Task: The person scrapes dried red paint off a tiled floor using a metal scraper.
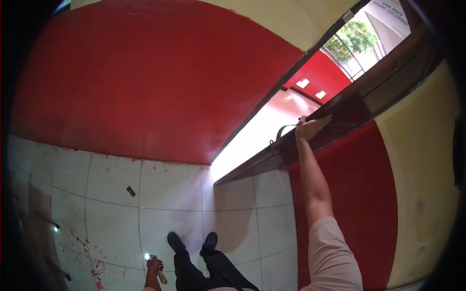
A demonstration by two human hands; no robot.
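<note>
My right hand (pixel 311 128) is at the edge of a dark door (pixel 349 111), above its curved handle (pixel 284 131). The thumb lies toward the handle side and the fingers rest along the other face. The door stands partly open, with bright light coming through the gap. Low in the view, my left hand (pixel 154 265) is closed around a scraper (pixel 162 277). Its light wooden handle sticks out below the fist, and a bright glint shows where the blade seems to be.
A red and cream wall (pixel 145 87) rises to the left of the doorway. Red flakes (pixel 97 266) and a small brown piece (pixel 130 191) lie on the white tiled floor (pixel 170 189). Dark furniture legs (pixel 56 271) are at the lower left. Another red wall (pixel 349 194) stands behind the door.
</note>
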